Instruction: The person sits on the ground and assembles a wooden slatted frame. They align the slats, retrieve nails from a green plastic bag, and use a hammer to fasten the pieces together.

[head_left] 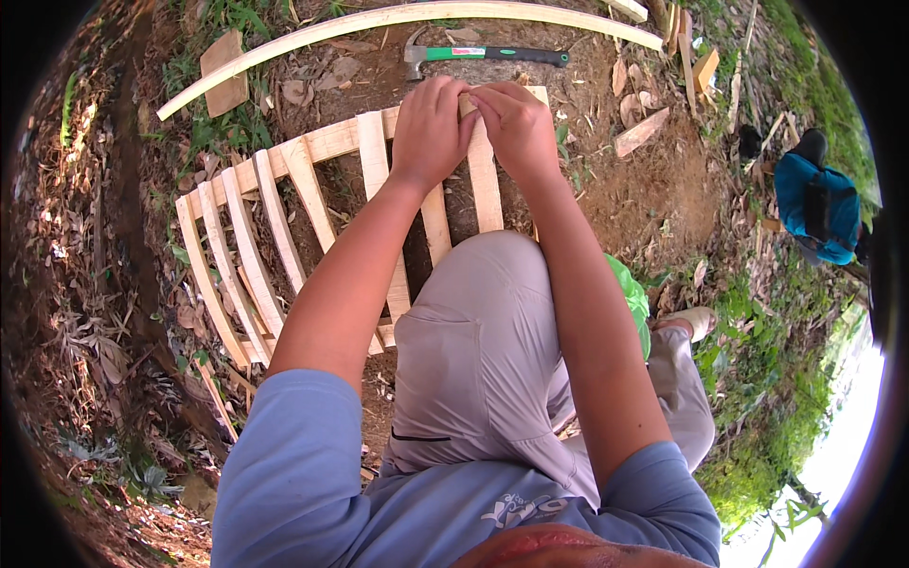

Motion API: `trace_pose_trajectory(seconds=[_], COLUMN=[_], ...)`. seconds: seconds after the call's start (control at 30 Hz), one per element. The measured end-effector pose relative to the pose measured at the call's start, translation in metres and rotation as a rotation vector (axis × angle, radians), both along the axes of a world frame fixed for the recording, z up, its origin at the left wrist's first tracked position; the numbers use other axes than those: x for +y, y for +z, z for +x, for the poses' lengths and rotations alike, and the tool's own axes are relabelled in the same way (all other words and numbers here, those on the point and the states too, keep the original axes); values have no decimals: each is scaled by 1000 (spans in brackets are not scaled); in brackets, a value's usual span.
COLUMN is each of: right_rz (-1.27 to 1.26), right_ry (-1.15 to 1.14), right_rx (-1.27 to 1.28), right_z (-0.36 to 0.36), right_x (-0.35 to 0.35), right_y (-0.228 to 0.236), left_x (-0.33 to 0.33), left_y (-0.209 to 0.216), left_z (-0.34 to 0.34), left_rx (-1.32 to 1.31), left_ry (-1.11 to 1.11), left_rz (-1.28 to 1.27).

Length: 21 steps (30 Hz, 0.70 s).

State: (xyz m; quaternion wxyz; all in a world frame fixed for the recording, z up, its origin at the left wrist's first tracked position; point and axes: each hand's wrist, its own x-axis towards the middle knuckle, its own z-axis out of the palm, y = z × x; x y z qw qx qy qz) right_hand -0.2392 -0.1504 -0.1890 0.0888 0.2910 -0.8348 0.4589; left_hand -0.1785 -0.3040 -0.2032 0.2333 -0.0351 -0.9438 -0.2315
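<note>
A ladder-like frame of pale wooden slats and rails (331, 140) lies on the ground in front of me. At its far rail, my left hand (434, 133) and my right hand (517, 129) are side by side, closed around the far end of one wooden slat (484, 185). Their thumbs nearly meet there, and the fingertips are partly hidden. Just beyond the hands, a claw hammer (494, 54) with a green and black handle lies on the soil. My bent knee (492, 284) covers the near right part of the frame.
Past the hammer stretches a long thin wooden strip (417, 14) over a flat brown piece (225, 76). Wood offcuts (642, 133) lie to the right. A blue bag (816, 204) stands farther right; green plastic (629, 301) shows beside my right arm. Leaves and plants surround the soil.
</note>
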Motion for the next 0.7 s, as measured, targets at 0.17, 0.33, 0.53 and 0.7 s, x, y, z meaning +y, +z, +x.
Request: trace_pose_trajectory(seconds=[0.17,0.33,0.53,0.7], right_rz=[67,149,204,211], right_ry=[-47,-57,-51,-30], right_rx=[103,177,167,149], right_z=[4,9,15,23], right_x=[1,0,-2,-2], right_y=[0,-2,3,11], left_x=[-1,-1,-2,-3], left_y=[0,1,0,-1], left_z=[-1,-2,-3,-1], left_rx=[1,21,12,2], left_ry=[-14,-37,-83,-79], left_rz=[-3,-40,-22,-6])
